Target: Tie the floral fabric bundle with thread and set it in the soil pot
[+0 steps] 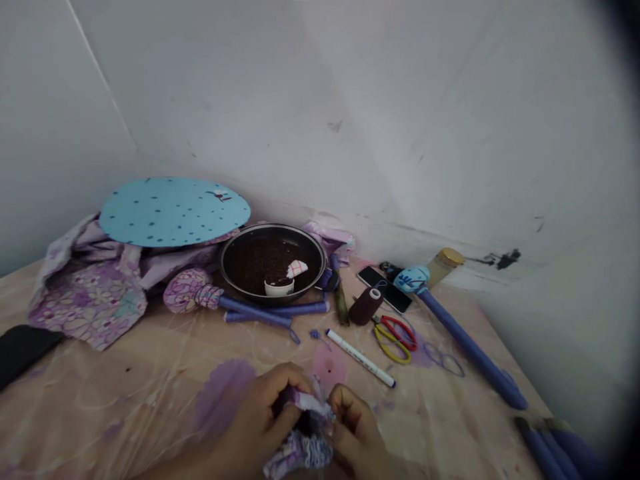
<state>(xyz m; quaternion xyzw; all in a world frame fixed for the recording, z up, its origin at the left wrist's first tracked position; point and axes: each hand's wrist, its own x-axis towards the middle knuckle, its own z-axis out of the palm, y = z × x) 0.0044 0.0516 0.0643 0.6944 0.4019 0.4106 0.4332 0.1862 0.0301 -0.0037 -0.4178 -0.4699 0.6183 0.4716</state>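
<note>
the small bundle of purple-and-white cloth [300, 455] was between my two hands, low in the view, near the bottom edge. the fingers of my left hand [265, 413] were clamped on its upper fold; those of my right hand [354, 427] were curled together at its right side, though i couldn't make out what their tips pinched. my fingers hid part of the cloth, and a dark gap sat in shadow beneath the fold. both my wrists ran toward the bottom edge.

just beyond, on the surface [165, 393], lay a white marker [360, 358], then red-and-yellow-handled snips [400, 340] near a dark thread spool [364, 310], which partly covered a phone [403, 300]. a pan [271, 227] held a small white cup [279, 291]. farther right, a blue-headed stick [475, 350] overlapped a gold-lidded jar [445, 265]. a black object [25, 350] was cut off at the left edge; blue rods [553, 447] at the lower right blurred into the dark corner.
</note>
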